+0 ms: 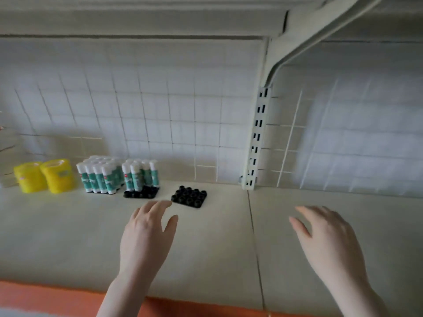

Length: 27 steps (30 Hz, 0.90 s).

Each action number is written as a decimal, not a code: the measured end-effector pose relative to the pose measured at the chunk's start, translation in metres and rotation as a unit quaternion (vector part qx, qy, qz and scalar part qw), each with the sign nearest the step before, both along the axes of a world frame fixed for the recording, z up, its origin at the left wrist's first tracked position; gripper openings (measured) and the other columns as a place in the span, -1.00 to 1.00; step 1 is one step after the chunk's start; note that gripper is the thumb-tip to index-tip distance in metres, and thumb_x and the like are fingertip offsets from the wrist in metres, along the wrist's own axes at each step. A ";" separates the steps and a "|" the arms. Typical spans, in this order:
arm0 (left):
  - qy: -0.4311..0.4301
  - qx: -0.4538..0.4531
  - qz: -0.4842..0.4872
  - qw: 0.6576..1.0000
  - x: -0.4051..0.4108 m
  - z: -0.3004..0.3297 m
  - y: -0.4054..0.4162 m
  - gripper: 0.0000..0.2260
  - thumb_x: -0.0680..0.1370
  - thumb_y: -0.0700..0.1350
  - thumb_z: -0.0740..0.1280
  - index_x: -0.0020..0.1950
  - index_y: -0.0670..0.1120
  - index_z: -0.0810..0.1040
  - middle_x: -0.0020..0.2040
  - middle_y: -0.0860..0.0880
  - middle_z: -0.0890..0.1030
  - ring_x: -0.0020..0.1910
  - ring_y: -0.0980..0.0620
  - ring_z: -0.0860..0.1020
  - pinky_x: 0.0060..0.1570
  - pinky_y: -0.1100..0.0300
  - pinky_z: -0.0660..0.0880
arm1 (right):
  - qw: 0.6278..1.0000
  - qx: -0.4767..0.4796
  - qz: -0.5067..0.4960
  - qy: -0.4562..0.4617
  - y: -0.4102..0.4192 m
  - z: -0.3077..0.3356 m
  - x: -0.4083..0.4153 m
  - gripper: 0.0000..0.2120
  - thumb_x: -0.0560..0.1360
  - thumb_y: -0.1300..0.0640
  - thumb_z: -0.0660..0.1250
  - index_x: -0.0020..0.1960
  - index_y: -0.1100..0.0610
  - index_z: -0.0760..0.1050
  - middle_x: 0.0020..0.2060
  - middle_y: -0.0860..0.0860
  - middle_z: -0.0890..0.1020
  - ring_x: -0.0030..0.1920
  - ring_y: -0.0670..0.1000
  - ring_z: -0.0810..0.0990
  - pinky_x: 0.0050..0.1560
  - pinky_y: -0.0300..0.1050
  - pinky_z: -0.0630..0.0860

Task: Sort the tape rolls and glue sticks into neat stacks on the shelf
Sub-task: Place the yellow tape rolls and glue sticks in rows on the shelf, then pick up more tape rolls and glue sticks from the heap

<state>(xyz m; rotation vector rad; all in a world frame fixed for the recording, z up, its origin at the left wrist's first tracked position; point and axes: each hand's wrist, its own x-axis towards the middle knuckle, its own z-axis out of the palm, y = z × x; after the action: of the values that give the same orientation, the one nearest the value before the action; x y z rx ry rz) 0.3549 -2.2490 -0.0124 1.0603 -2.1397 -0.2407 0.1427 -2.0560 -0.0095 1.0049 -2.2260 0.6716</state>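
Observation:
Two yellow stacks of tape rolls (44, 176) stand at the back left of the cream shelf (206, 243). Right of them, a full black tray of green-and-white glue sticks (98, 176) stands upright. A second black tray (141, 192) holds several glue sticks (140, 173) at its back. A third black holder tray (189, 196) sits empty. My left hand (146, 234) hovers over the shelf just in front of the trays, fingers relaxed, holding nothing. My right hand (329, 243) is spread above the shelf's right section, also holding nothing.
A white wire grid (160, 115) backs the shelf. A slotted upright (256, 140) and a bracket (320, 30) under the upper shelf stand at centre right. An orange strip (45, 298) edges the shelf front. A seam (254, 236) splits the shelf into two panels.

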 end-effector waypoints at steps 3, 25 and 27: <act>-0.004 -0.001 -0.023 1.000 -0.026 0.007 0.026 -0.72 0.44 -0.11 0.43 0.14 -0.10 0.60 0.07 -0.07 0.62 0.04 -0.14 0.55 -0.05 0.03 0.46 | 0.999 -0.017 -0.038 -0.002 0.037 -0.003 -0.019 -0.75 0.24 0.26 0.57 -0.12 0.25 0.62 -0.25 0.18 0.64 -0.27 0.25 0.61 -0.25 0.10 0.56; -0.018 0.011 -0.162 0.987 -0.265 0.002 0.270 -0.78 0.44 -0.10 0.44 0.08 -0.05 0.62 0.04 0.03 0.61 0.03 -0.09 0.55 -0.11 0.10 0.41 | 0.990 -0.042 -0.123 0.054 0.319 -0.003 -0.203 -0.92 0.40 0.26 0.42 -0.11 0.18 0.64 -0.23 0.12 0.65 -0.24 0.22 0.61 -0.23 0.05 0.56; -0.025 0.024 -0.168 0.985 -0.292 0.000 0.301 -0.78 0.43 -0.10 0.45 0.07 -0.05 0.62 0.04 0.04 0.61 0.01 -0.08 0.56 -0.12 0.14 0.39 | 0.992 -0.029 -0.113 0.045 0.346 0.003 -0.226 -0.88 0.36 0.27 0.45 -0.10 0.19 0.64 -0.23 0.12 0.65 -0.23 0.21 0.61 -0.23 0.04 0.57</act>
<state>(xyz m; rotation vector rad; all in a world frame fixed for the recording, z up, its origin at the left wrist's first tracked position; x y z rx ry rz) 0.0628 -1.9480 -0.0119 0.7302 -2.3625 -0.4288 -0.0836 -1.7096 -0.0062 0.7264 -2.1867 0.5742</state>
